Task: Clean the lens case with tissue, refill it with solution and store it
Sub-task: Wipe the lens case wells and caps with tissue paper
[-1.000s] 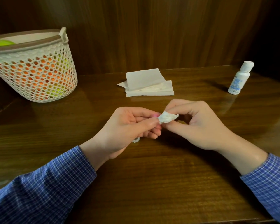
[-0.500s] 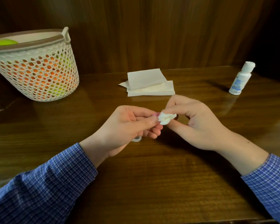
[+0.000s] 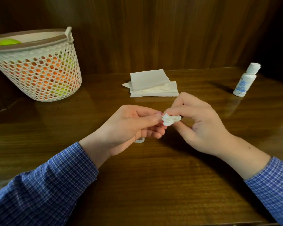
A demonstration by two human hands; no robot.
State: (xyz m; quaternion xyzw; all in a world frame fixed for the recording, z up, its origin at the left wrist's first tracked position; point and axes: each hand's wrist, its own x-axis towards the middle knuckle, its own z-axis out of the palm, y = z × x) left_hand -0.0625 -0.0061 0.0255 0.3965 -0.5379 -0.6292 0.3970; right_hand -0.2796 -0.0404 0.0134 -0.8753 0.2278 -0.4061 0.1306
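Dark wood panelling backs a glossy wooden table point(image 3: 153, 185). We judge the task to be at its first stage, wiping: the bottle point(image 3: 244, 82), upper right of the frame, stands capped, and the basket point(image 3: 39, 70) waits upper left. At centre, our left hand point(image 3: 129, 126) grips the case point(image 3: 158, 113), mostly hidden, only a pink edge showing. Our right hand point(image 3: 201, 124) pinches a crumpled tissue point(image 3: 171, 119) against it. Spare tissues point(image 3: 152, 84) lie just beyond.

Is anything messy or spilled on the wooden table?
Nothing is spilled. The small white solution bottle stands upright and capped. Only the stack of white tissues looks untidy: its top sheet sits askew. The right hand pinches a crumpled white tissue wad.
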